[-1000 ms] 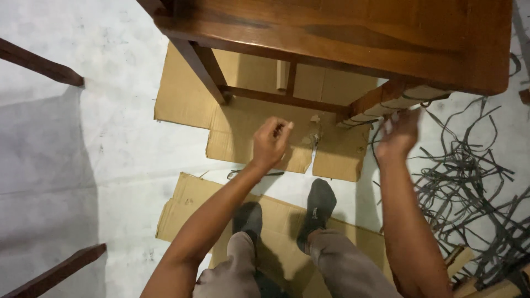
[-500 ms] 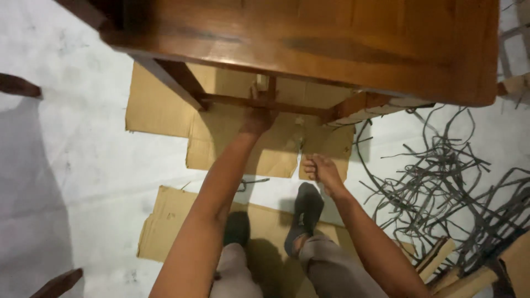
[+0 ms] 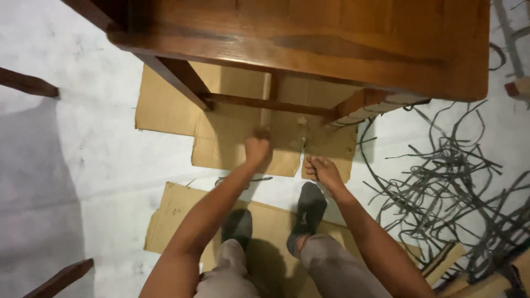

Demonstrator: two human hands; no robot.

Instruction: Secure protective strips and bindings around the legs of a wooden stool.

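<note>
Left hand: my left hand (image 3: 258, 148) is closed into a fist below the front edge of the wooden table (image 3: 309, 44). I cannot tell whether it grips anything; it looks clenched on nothing I can make out.
Right hand: my right hand (image 3: 322, 170) is curled tight too, held lower and nearer my body than the left, and it seems to pinch something thin that I cannot identify.
Step in hand: I judge I am working under the table, near the crossbar (image 3: 265, 103) between its legs, with both hands pulled in close.
Next move: by my reading, it calls for a steady reach up under the front edge toward the crossbar.
Where the work lies: the crossbar sits just beyond the left fist, further from me, apart from both hands.
Below the hands: cardboard sheets (image 3: 221, 138) cover the pale floor (image 3: 72, 154) beneath the table, and another lies under my dark shoes (image 3: 309, 207).
Right side: a tangle of grey strips (image 3: 458, 187) spreads past the table's right corner.
</note>
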